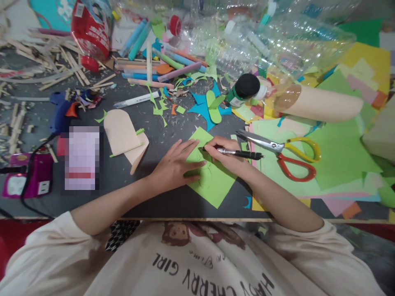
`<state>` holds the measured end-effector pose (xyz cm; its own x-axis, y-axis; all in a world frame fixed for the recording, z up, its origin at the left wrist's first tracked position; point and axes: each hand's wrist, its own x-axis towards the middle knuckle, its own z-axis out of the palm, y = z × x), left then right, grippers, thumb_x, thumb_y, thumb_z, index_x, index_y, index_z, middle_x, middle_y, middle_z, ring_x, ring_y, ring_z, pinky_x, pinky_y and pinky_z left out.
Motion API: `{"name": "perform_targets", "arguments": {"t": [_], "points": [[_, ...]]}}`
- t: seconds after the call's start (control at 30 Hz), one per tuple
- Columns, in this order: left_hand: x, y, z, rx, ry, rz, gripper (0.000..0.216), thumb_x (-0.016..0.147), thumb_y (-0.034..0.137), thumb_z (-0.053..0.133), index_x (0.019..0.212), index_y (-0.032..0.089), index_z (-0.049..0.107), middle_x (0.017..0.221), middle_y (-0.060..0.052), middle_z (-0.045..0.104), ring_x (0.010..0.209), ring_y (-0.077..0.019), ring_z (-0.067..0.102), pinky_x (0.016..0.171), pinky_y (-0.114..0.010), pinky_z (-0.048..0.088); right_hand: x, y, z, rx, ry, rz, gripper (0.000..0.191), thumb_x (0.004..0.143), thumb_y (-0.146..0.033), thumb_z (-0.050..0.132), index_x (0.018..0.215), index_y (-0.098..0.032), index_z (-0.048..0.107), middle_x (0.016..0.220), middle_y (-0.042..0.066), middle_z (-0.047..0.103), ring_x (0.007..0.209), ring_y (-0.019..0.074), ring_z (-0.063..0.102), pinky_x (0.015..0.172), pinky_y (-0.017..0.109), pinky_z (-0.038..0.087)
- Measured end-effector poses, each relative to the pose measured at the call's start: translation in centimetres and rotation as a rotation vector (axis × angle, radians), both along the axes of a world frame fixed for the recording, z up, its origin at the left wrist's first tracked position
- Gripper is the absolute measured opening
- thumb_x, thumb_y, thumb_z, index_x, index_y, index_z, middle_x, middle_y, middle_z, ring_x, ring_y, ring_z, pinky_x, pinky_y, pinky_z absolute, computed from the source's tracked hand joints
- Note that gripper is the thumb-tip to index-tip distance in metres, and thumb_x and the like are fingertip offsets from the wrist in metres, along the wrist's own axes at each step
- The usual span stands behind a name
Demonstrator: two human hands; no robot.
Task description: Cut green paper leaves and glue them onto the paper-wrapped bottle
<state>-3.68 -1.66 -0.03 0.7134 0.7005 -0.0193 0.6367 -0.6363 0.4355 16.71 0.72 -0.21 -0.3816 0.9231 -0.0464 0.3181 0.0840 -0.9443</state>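
Note:
A light green sheet of paper (pixel 217 187) lies slanted on the dark table in front of me, with faint curved pen lines drawn on it. My left hand (pixel 177 162) rests on its left side, fingers spread and pressing it flat. In my right hand (pixel 226 154) is a black and silver pen (pixel 240 153), its tip touching the paper near the upper edge. To the right, scissors (pixel 277 146) with one yellow and one red handle lie open on stacked paper. Beyond the sheet sit blue paper cutouts (pixel 200 107) and green petal-shaped pieces (pixel 213 107).
A blue glue gun (pixel 59 111) and beige paper shapes (pixel 120 131) lie at left. Behind are markers (pixel 179 72), a dark-capped bottle (pixel 245 88), clear plastic bottles (pixel 212 37) and a red bottle (pixel 92 35). Coloured paper (pixel 342 139) covers the right side.

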Motion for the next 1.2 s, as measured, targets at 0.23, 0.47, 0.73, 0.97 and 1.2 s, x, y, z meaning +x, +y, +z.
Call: {"name": "perform_targets", "arguments": {"t": [0.23, 0.47, 0.73, 0.97, 1.2], "points": [[-0.05, -0.03, -0.27, -0.013, -0.029, 0.016, 0.031, 0.083, 0.041, 0.062, 0.113, 0.032, 0.067, 0.149, -0.011, 0.038, 0.139, -0.0332, 0.033, 0.109, -0.060, 0.030, -0.01, -0.06, -0.05, 0.057, -0.026, -0.056, 0.026, 0.088, -0.029, 0.053, 0.063, -0.020, 0.051, 0.057, -0.004, 0.052, 0.054, 0.0101, 0.048, 0.056, 0.024, 0.036], [-0.05, 0.00, -0.20, -0.017, -0.023, 0.012, 0.031, 0.084, 0.043, 0.061, 0.112, 0.032, 0.068, 0.149, -0.012, 0.038, 0.139, -0.0346, 0.033, 0.109, -0.060, 0.030, 0.00, -0.03, -0.31, 0.102, -0.015, -0.075, 0.025, 0.090, -0.029, 0.052, 0.066, -0.021, 0.051, 0.056, -0.005, 0.051, 0.053, 0.0099, 0.049, 0.056, 0.024, 0.038], [-0.06, 0.02, -0.13, -0.015, -0.036, 0.013, 0.029, 0.084, 0.040, 0.061, 0.111, 0.032, 0.068, 0.150, -0.011, 0.036, 0.139, -0.0350, 0.033, 0.109, -0.060, 0.030, -0.22, -0.26, -0.24, 0.087, 0.017, -0.116, 0.027, 0.092, -0.030, 0.049, 0.067, -0.021, 0.049, 0.057, -0.006, 0.050, 0.052, 0.0090, 0.050, 0.057, 0.024, 0.038], [-0.08, -0.01, -0.29, 0.006, -0.038, 0.011, 0.031, 0.083, 0.040, 0.063, 0.113, 0.033, 0.067, 0.149, -0.010, 0.039, 0.138, -0.0338, 0.034, 0.108, -0.061, 0.031, -0.13, -0.23, -0.30, 0.088, 0.000, -0.099, 0.025, 0.090, -0.027, 0.051, 0.066, -0.020, 0.049, 0.059, -0.005, 0.051, 0.055, 0.0087, 0.049, 0.057, 0.024, 0.037], [-0.01, 0.07, -0.04, -0.006, -0.024, 0.007, 0.030, 0.083, 0.039, 0.062, 0.111, 0.030, 0.068, 0.149, -0.014, 0.038, 0.138, -0.0362, 0.034, 0.108, -0.062, 0.031, -0.10, -0.16, -0.11, 0.056, -0.009, -0.079, 0.026, 0.089, -0.028, 0.053, 0.064, -0.019, 0.050, 0.057, -0.005, 0.051, 0.054, 0.0088, 0.048, 0.056, 0.023, 0.036]]}}
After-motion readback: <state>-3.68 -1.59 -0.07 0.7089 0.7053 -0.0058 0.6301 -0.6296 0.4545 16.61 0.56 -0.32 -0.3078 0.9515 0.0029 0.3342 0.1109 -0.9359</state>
